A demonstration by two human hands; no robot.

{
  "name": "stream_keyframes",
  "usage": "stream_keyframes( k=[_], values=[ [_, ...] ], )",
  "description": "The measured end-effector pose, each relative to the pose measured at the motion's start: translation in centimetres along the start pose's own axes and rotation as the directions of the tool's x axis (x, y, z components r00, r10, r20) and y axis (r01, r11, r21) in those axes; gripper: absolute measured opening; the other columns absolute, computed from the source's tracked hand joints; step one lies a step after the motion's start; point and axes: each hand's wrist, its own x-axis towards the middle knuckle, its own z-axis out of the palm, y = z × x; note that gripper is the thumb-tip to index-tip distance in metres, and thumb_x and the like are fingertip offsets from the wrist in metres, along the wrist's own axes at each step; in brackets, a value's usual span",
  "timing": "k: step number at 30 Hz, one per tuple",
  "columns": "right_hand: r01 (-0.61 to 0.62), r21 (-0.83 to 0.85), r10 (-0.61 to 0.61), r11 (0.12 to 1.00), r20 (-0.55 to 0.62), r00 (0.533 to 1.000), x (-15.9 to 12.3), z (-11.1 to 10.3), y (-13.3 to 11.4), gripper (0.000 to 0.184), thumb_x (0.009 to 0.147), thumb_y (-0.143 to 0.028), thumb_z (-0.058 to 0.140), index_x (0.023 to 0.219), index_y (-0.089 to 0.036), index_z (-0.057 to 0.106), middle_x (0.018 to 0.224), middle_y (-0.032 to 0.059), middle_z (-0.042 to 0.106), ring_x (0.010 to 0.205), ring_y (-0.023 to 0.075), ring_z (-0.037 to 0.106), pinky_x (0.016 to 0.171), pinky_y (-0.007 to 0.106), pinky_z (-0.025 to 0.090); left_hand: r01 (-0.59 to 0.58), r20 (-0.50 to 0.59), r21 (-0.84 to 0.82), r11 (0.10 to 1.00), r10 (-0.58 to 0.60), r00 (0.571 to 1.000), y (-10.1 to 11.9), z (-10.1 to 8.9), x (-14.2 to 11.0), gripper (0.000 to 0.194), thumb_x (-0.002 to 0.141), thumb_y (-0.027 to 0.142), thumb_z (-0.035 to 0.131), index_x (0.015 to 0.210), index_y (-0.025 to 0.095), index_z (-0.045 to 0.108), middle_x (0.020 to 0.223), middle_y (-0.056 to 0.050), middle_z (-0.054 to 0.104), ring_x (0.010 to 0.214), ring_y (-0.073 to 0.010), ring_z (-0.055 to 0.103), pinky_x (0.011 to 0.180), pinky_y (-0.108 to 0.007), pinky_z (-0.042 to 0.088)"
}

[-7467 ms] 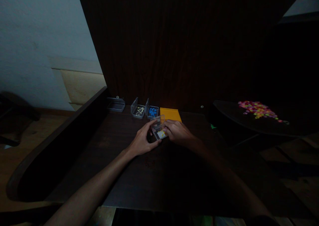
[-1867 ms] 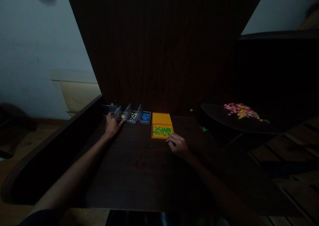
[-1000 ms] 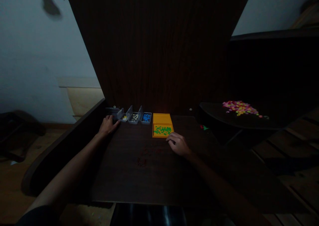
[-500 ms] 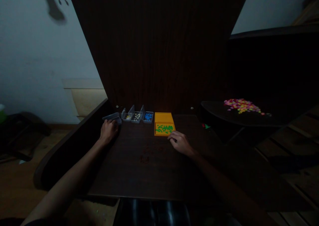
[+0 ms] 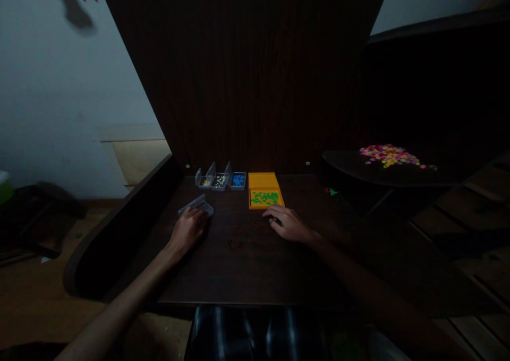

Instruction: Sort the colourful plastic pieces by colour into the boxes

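Observation:
My left hand [image 5: 188,228] is closed on a small clear plastic box [image 5: 205,208], whose lid stands raised, on the left of the dark table. Its fingertips are partly hidden. Just in front of the yellow box [image 5: 281,202], my right hand [image 5: 290,224] has its fingers curled together. Whether anything small sits between them, I cannot make out. Green pieces [image 5: 266,197] are spread in the yellow box, and its lid lies back. Between my hands, dark reddish pieces [image 5: 235,245] are scattered on the tabletop and hard to see.
Along the back stand small clear boxes with raised lids, holding yellow pieces [image 5: 206,182], whitish pieces [image 5: 220,180] and blue pieces [image 5: 238,179]. A side shelf [image 5: 342,164] at right bears a colourful heap [image 5: 388,155]. A red and green item [image 5: 331,191] lies at the right. A raised side panel [image 5: 119,223] borders the left.
My left hand has brought the clear plastic box nearer and to the right, away from the row of small boxes. My right hand has barely shifted, beside the yellow box. The view has tilted slightly.

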Motion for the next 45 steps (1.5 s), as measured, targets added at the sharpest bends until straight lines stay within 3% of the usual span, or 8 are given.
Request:
stream_keyframes(
  k=[5, 10, 13, 17, 20, 30, 35, 45],
  values=[
    [-0.050, -0.067, 0.066, 0.997, 0.271, 0.960, -0.6, -1.0, -1.8, 0.061, 0.087, -0.052, 0.054, 0.138, -0.020, 0.046, 0.131, 0.0136, 0.053, 0.117, 0.0266, 0.053, 0.095, 0.040, 0.045, -0.194, -0.060, -0.110, 0.975, 0.189, 0.980, 1.5, 1.5, 0.5, 0.022, 0.092, 0.021, 0.047, 0.095, 0.019, 0.068, 0.087, -0.009, 0.070, 0.083, -0.0228, 0.061, 0.077, -0.037, 0.052],
    [-0.108, -0.172, 0.166, 0.979, 0.372, 0.913, -0.7, -1.0, -2.7, 0.100, 0.070, -0.078, 0.055, 0.149, -0.022, 0.031, 0.139, 0.0173, 0.044, 0.121, 0.0335, 0.049, 0.096, 0.046, 0.041, -0.315, -0.161, -0.039, 0.948, 0.306, 0.938, 2.7, 2.5, 0.9, 0.023, 0.093, 0.026, 0.049, 0.109, 0.018, 0.064, 0.089, -0.008, 0.068, 0.082, -0.0207, 0.062, 0.076, -0.035, 0.053],
    [-0.135, -0.195, 0.202, 0.971, 0.381, 0.902, -0.5, -1.0, -3.0, 0.105, 0.067, -0.083, 0.052, 0.149, -0.022, 0.031, 0.138, 0.0174, 0.043, 0.119, 0.0340, 0.049, 0.098, 0.048, 0.039, -0.349, -0.271, 0.053, 0.936, 0.350, 0.897, 2.7, 2.1, 0.8, 0.024, 0.092, 0.030, 0.053, 0.111, 0.019, 0.064, 0.096, -0.010, 0.065, 0.085, -0.0209, 0.062, 0.078, -0.035, 0.052],
    [-0.154, -0.198, 0.222, 0.968, 0.394, 0.892, -0.2, -1.1, -3.2, 0.098, 0.069, -0.083, 0.050, 0.147, -0.024, 0.037, 0.136, 0.0155, 0.044, 0.117, 0.0333, 0.050, 0.096, 0.047, 0.040, -0.416, -0.447, 0.226, 0.881, 0.473, 0.759, 1.2, 1.4, 1.0, 0.027, 0.081, 0.031, 0.067, 0.106, 0.023, 0.065, 0.112, -0.012, 0.064, 0.094, -0.0247, 0.060, 0.080, -0.039, 0.048],
    [-0.152, -0.189, 0.217, 0.970, 0.401, 0.890, -0.1, -1.1, -3.1, 0.096, 0.069, -0.082, 0.050, 0.145, -0.025, 0.039, 0.134, 0.0147, 0.045, 0.116, 0.0324, 0.050, 0.095, 0.046, 0.041, -0.410, -0.480, 0.271, 0.871, 0.491, 0.727, -0.1, 1.3, 1.4, 0.036, 0.074, 0.035, 0.072, 0.108, 0.029, 0.063, 0.118, -0.008, 0.063, 0.103, -0.0276, 0.058, 0.087, -0.045, 0.045],
    [-0.092, -0.218, 0.179, 0.972, 0.427, 0.886, 0.2, -1.2, -2.8, 0.081, 0.073, -0.080, 0.051, 0.130, -0.023, 0.051, 0.125, 0.0132, 0.049, 0.106, 0.0291, 0.056, 0.086, 0.042, 0.046, -0.408, -0.337, -0.093, 0.908, 0.356, 0.871, -0.6, 1.4, 3.8, 0.064, 0.073, 0.036, 0.072, 0.131, 0.022, 0.048, 0.140, -0.015, 0.037, 0.120, -0.0317, 0.052, 0.093, -0.047, 0.054],
    [-0.073, -0.201, 0.152, 0.977, 0.413, 0.898, 0.2, -1.0, -2.4, 0.073, 0.075, -0.077, 0.051, 0.124, -0.023, 0.053, 0.122, 0.0119, 0.051, 0.104, 0.0286, 0.057, 0.083, 0.041, 0.047, -0.374, -0.304, -0.196, 0.906, 0.307, 0.902, -0.4, 1.8, 4.3, 0.065, 0.071, 0.037, 0.075, 0.130, 0.023, 0.050, 0.141, -0.014, 0.033, 0.130, -0.0341, 0.043, 0.102, -0.051, 0.048],
    [-0.057, -0.191, 0.120, 0.980, 0.335, 0.934, 0.4, -0.5, -1.7, 0.049, 0.086, -0.066, 0.049, 0.099, -0.020, 0.057, 0.100, 0.0065, 0.061, 0.089, 0.0210, 0.060, 0.072, 0.030, 0.043, -0.250, -0.151, -0.302, 0.920, 0.212, 0.965, -0.5, 1.8, 4.4, 0.059, 0.074, 0.046, 0.072, 0.126, 0.022, 0.055, 0.134, -0.013, 0.049, 0.121, -0.0301, 0.053, 0.100, -0.051, 0.049]
  ],
)
